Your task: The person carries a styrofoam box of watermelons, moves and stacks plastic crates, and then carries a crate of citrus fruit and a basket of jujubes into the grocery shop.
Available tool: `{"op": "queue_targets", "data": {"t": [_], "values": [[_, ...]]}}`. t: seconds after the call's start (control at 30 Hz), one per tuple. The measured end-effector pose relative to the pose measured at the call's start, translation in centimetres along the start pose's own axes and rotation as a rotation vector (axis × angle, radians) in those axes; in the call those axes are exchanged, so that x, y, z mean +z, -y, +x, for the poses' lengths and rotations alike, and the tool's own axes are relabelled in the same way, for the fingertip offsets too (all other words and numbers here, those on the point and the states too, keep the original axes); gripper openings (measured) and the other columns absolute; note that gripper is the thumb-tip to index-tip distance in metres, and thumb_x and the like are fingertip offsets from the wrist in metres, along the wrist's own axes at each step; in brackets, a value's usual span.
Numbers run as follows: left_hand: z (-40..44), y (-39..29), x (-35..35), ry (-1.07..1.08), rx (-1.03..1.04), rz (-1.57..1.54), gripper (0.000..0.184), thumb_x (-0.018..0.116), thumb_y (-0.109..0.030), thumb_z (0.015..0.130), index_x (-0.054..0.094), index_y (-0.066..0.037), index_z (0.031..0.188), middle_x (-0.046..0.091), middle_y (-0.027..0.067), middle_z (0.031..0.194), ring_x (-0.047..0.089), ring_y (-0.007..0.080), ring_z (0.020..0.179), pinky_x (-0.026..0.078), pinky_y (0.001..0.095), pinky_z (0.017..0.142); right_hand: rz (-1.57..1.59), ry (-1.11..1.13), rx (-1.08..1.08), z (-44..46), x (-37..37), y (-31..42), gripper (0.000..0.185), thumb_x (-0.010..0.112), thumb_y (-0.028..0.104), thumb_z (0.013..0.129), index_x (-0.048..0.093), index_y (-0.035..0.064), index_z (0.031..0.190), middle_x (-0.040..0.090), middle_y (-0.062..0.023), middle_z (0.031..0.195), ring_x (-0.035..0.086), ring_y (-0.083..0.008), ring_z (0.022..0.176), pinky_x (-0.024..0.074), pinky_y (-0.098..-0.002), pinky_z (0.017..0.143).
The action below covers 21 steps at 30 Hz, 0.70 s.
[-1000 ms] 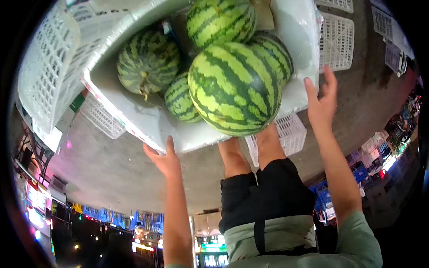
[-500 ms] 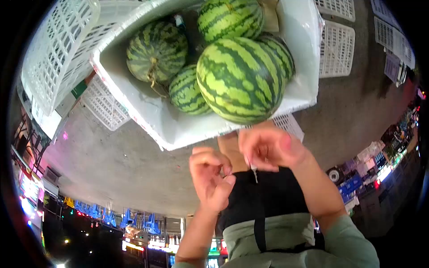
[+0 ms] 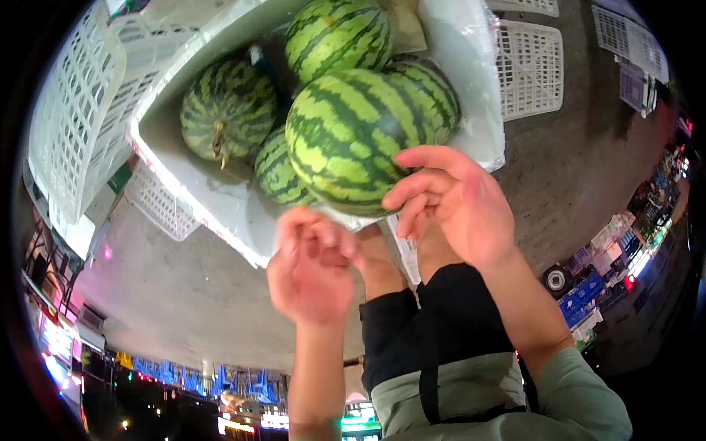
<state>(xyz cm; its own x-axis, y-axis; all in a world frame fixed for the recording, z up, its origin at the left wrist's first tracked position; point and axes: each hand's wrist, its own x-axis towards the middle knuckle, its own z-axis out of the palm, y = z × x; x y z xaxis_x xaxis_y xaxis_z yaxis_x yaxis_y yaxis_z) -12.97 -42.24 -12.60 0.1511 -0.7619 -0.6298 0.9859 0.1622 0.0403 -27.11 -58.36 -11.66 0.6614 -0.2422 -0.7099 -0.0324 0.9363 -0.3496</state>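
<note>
Watermelon (image 3: 353,136), the largest of five: saw it sitting high at the near side of a white box (image 3: 474,121), covering part of the near rim from above. Held the right hand (image 3: 471,209) at its near right side, fingers partly bent and set apart, with nothing seen in their hold; could not tell whether touching the rind or just beside it. Held the left hand (image 3: 310,268) by the box's near rim, left of the right hand, fingers loosely curled and part-way open; found it blurred, again with nothing seen in the hold. In the box, noted a small watermelon (image 3: 278,173) low on the left of the largest, a stemmed watermelon (image 3: 228,110) farther left, a far watermelon (image 3: 338,37) beyond, and a right-hand watermelon (image 3: 434,95) partly hidden behind the largest. Saw also a brown piece (image 3: 407,26) at the far right inside. Outside, noticed a tall white crate (image 3: 81,110) to the left, a flatter crate (image 3: 537,70) to the right, and, nearer, black shorts (image 3: 448,323) below the hands.
</note>
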Motion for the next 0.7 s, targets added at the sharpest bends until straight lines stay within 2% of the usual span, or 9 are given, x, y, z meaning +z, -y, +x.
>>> {"op": "queue_targets", "data": {"t": [0.07, 0.1, 0.13, 0.17, 0.2, 0.27, 0.4, 0.53, 0.7], "values": [[0.0, 0.0, 0.4, -0.262, 0.543, 0.763, 0.055, 0.043, -0.038, 0.096, 0.039, -0.004, 0.138, 0.053, 0.013, 0.117, 0.051, 0.0275, 0.108, 0.047, 0.0408, 0.085, -0.301, -0.118, -0.504, -0.5, 0.0, 0.0, 0.058, 0.048, 0.043, 0.098, 0.047, -0.006, 0.129, 0.06, -0.0227, 0.12, 0.061, -0.0276, 0.102, 0.0457, -0.0398, 0.093], [0.8, 0.2, 0.8, -0.248, 0.53, 0.746, 0.055, 0.043, -0.038, 0.096, 0.039, -0.004, 0.138, 0.053, 0.013, 0.117, 0.051, 0.0275, 0.108, 0.047, 0.0408, 0.085, -0.444, -0.166, -0.701, -0.4, -1.1, 0.0, 0.058, 0.052, 0.041, 0.097, 0.047, -0.0054, 0.131, 0.058, -0.023, 0.124, 0.057, -0.0311, 0.112, 0.0406, -0.0426, 0.1], [2.3, 0.5, 1.3, -0.428, 0.719, 0.939, 0.058, 0.04, -0.039, 0.098, 0.034, -0.003, 0.143, 0.047, 0.0153, 0.13, 0.045, 0.0303, 0.12, 0.04, 0.0447, 0.096, -0.575, -0.239, -0.889, -0.2, -2.1, 0.1, 0.058, 0.055, 0.039, 0.096, 0.047, -0.0047, 0.132, 0.056, -0.0234, 0.128, 0.052, -0.0347, 0.121, 0.0355, -0.0454, 0.107], [3.6, 0.6, 1.7, -0.613, 0.917, 1.125, 0.06, 0.038, -0.04, 0.1, 0.029, -0.003, 0.147, 0.04, 0.0176, 0.142, 0.038, 0.0332, 0.132, 0.033, 0.0486, 0.107, -0.989, -0.308, -0.954, 1.0, -3.0, 0.0, 0.062, 0.056, 0.04, 0.095, 0.044, -0.0038, 0.136, 0.049, -0.024, 0.135, 0.043, -0.0372, 0.129, 0.0311, -0.0481, 0.109], [4.1, 1.4, -0.2, -0.5, 0.724, 1.236, 0.061, 0.03, -0.041, 0.104, 0.022, -0.003, 0.151, 0.021, 0.0192, 0.155, 0.021, 0.0335, 0.143, 0.013, 0.0472, 0.117, -1.185, -0.337, -0.915, 1.8, -2.3, -0.7, 0.066, 0.056, 0.042, 0.094, 0.04, -0.0031, 0.139, 0.043, -0.024, 0.14, 0.035, -0.0392, 0.134, 0.0278, -0.0496, 0.111], [5.4, 4.5, 2.2, -0.512, 0.47, 1.47, 0.064, 0.024, -0.045, 0.105, 0.02, -0.003, 0.151, 0.016, 0.0202, 0.157, 0.015, 0.0307, 0.146, 0.012, 0.0414, 0.118, -1.356, -0.346, -0.774, 2.8, -0.6, -2.4, 0.074, 0.057, 0.044, 0.093, 0.031, -0.0018, 0.146, 0.031, -0.0236, 0.15, 0.023, -0.0425, 0.142, 0.022, -0.0517, 0.113], [6.1, 3.7, 1.1, -0.702, 0.811, 1.445, 0.058, 0.034, -0.038, 0.105, 0.026, -0.001, 0.149, 0.027, 0.0226, 0.151, 0.032, 0.0284, 0.137, 0.023, 0.0371, 0.113, -1.246, -0.318, -0.792, 3.2, -2.7, -1.9, 0.079, 0.063, 0.044, 0.089, 0.03, 0.0007, 0.146, 0.03, -0.0255, 0.148, 0.029, -0.0461, 0.137, 0.0253, -0.0513, 0.112], [7.3, 5.4, 0.5, -0.491, 0.769, 1.323, 0.054, 0.035, -0.034, 0.104, 0.031, -0.001, 0.147, 0.04, 0.0185, 0.141, 0.048, 0.0251, 0.12, 0.041, 0.0359, 0.1, -1.183, -0.305, -0.81, 3.3, -3.1, -3.3, 0.075, 0.066, 0.041, 0.087, 0.034, 0.0032, 0.144, 0.032, -0.027, 0.143, 0.035, -0.0442, 0.132, 0.0294, -0.0499, 0.109], [6.8, 4.7, 1.1, -0.44, 0.678, 1.143, 0.053, 0.042, -0.029, 0.103, 0.031, -0.002, 0.147, 0.039, 0.0189, 0.145, 0.042, 0.027, 0.128, 0.035, 0.037, 0.106, -1.179, -0.391, -0.887, 3.9, -2.7, -4.5, 0.081, 0.07, 0.045, 0.083, 0.034, 0.0037, 0.143, 0.032, -0.0279, 0.143, 0.037, -0.0448, 0.129, 0.0316, -0.0492, 0.108]]}}
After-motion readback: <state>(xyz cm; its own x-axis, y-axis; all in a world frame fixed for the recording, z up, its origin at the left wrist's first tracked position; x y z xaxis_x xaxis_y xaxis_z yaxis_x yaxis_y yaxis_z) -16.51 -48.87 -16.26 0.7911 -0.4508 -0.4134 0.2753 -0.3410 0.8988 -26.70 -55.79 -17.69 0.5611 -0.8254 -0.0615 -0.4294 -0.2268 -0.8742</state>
